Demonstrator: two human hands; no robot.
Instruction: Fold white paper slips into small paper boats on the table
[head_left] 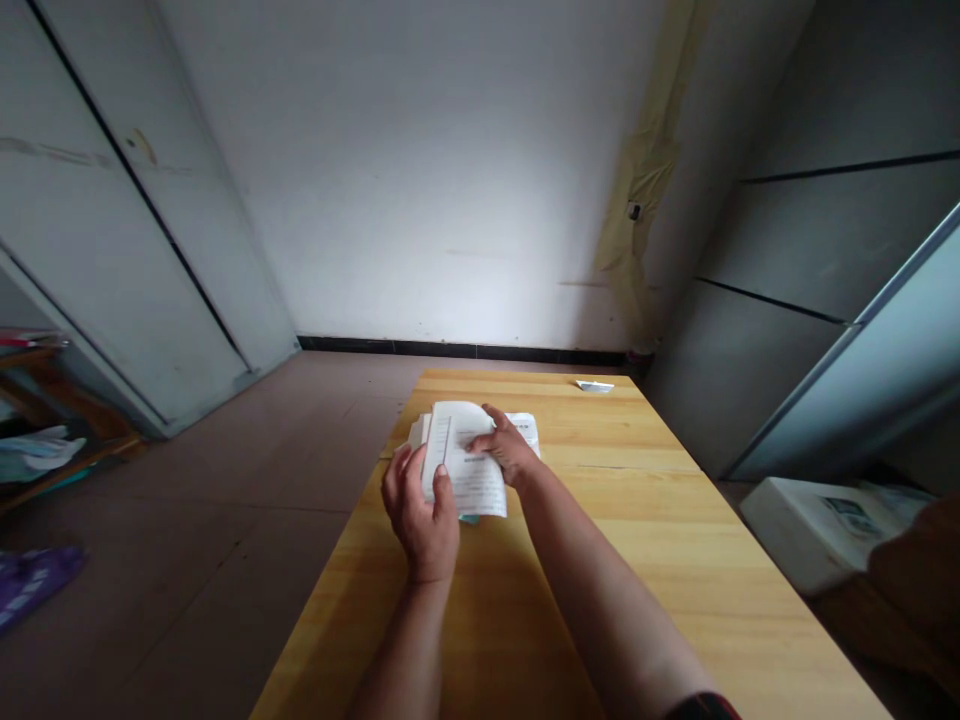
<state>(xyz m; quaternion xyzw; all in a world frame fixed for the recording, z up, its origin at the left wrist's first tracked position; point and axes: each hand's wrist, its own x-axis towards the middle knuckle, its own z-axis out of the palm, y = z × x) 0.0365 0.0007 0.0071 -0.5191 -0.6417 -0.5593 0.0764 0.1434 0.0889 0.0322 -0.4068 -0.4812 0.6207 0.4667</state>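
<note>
A white printed booklet (463, 485) with curved pages is held just above the wooden table, tilted toward me. My left hand (426, 520) is closed around its left side, thumb over the front page and fingers at the left edge. At the upper right, my right hand (504, 448) grips the page edge, with a finger lying across the print. Behind the booklet, another white printed paper (523, 430) shows on the right. More white pages stick out at the left, and a small bit of teal peeks from below; what it belongs to is hidden.
The wooden table (630, 560) stretches out below my arms. A small folded white paper (595, 386) lies near its far edge. To the right stand a white box (814, 530) and a grey cabinet. Left are a wooden shelf (71, 470) and a purple bag (37, 580) on the floor.
</note>
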